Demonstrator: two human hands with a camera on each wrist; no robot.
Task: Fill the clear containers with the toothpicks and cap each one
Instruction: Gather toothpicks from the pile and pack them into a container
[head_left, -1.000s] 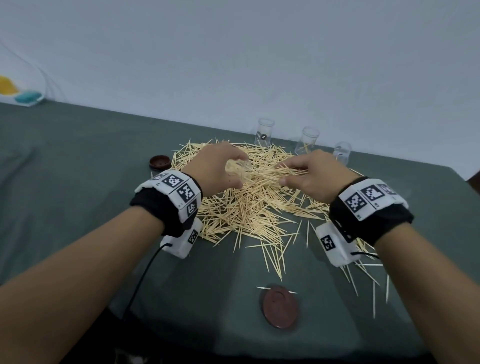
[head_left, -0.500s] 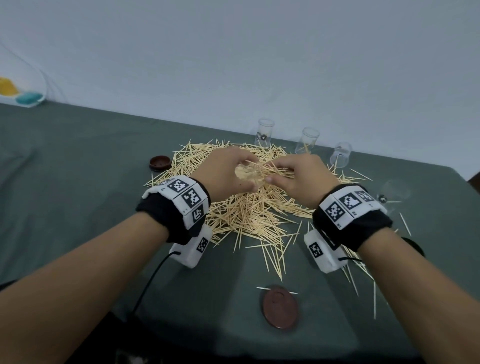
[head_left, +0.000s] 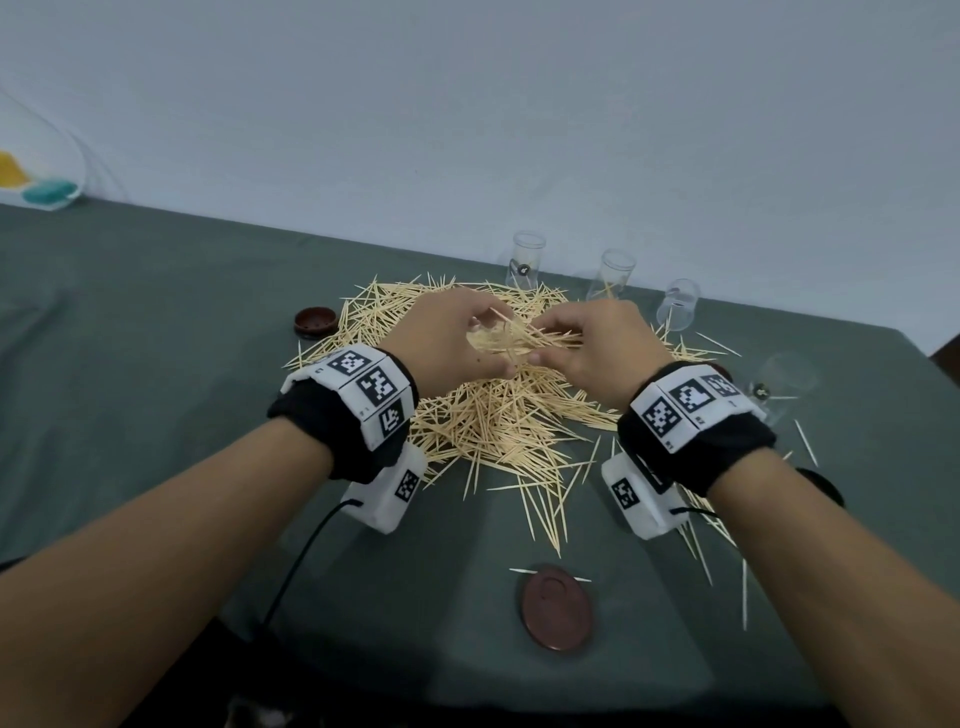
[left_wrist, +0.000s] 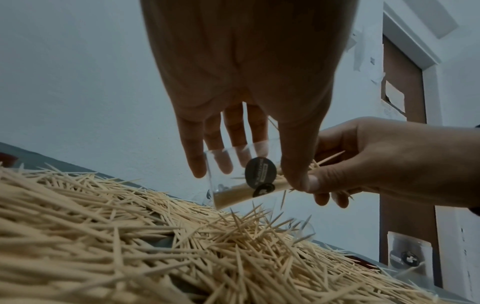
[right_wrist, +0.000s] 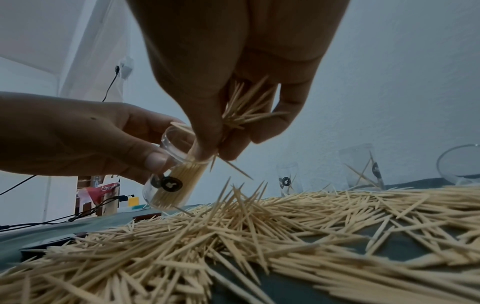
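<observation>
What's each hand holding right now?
Left hand: grips a tilted clear plastic container partly filled with toothpicks.
Right hand: pinches a bunch of pale wooden toothpicks.

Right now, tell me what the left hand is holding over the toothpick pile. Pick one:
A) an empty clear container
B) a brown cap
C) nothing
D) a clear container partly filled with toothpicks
D: the left hand grips a tilted clear container with toothpicks packed inside, while the right hand feeds a bundle of toothpicks into its mouth.
</observation>
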